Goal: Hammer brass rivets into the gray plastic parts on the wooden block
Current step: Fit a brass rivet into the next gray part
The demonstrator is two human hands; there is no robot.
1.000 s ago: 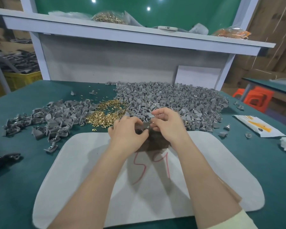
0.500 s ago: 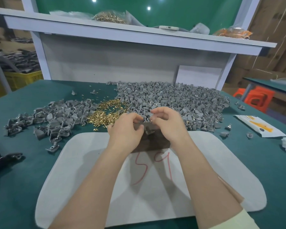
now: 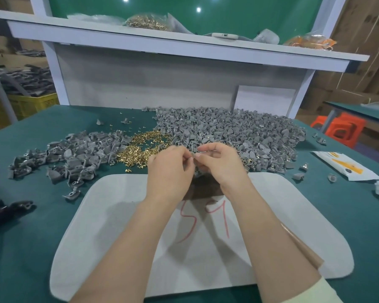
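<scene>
Pre-hammering, left hand (image 3: 169, 170) and right hand (image 3: 222, 165) pinch a gray part (image 3: 194, 154), which next needs seating on the wooden block (image 3: 204, 190).

This is a small assembly workshop, a bench for hand work in a factory room. The green surface (image 3: 53, 237) carries a big heap of gray plastic parts (image 3: 239, 136), a smaller pile (image 3: 74, 154) to its left and a scatter of brass rivets (image 3: 140, 147) between them. A white mat (image 3: 118, 215) bears a wooden block (image 3: 206, 190), above which the left hand (image 3: 169, 169) and right hand (image 3: 221, 165) pinch one gray part (image 3: 194, 154). A bag of rivets (image 3: 149, 21) sits on the shelf (image 3: 184, 43) overhead. A yellow crate (image 3: 31, 103) of dark parts stands at the left, and cardboard boxes (image 3: 359, 79) are stacked at the right.
</scene>
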